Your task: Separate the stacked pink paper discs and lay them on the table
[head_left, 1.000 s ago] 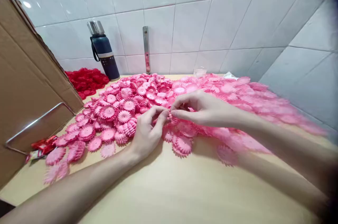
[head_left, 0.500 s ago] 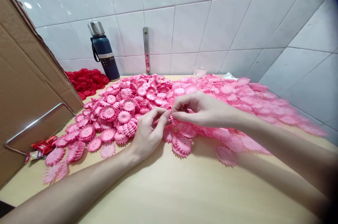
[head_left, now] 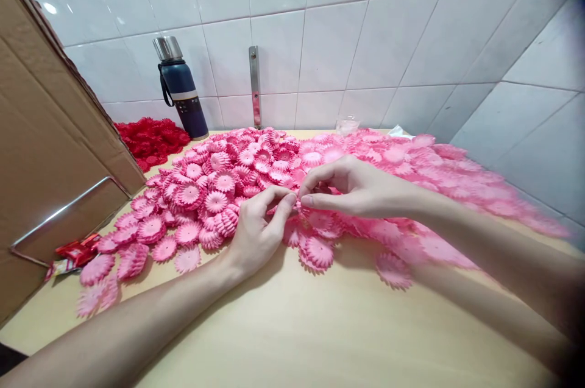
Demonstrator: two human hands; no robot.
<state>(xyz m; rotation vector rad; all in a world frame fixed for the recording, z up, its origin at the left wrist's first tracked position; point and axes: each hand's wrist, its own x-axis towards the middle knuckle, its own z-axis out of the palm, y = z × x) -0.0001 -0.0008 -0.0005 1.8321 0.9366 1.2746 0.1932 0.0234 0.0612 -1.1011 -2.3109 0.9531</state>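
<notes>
Pink flower [head_left: 296,205] between left hand [head_left: 256,232], right hand [head_left: 361,190].

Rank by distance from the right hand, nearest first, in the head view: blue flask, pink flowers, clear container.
1. pink flowers: under the right hand, touching its fingers.
2. clear container: straight behind, at the wall.
3. blue flask: far back left.

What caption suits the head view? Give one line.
At a table, left hand and right hand pinch one flower over the pink pile.
</notes>
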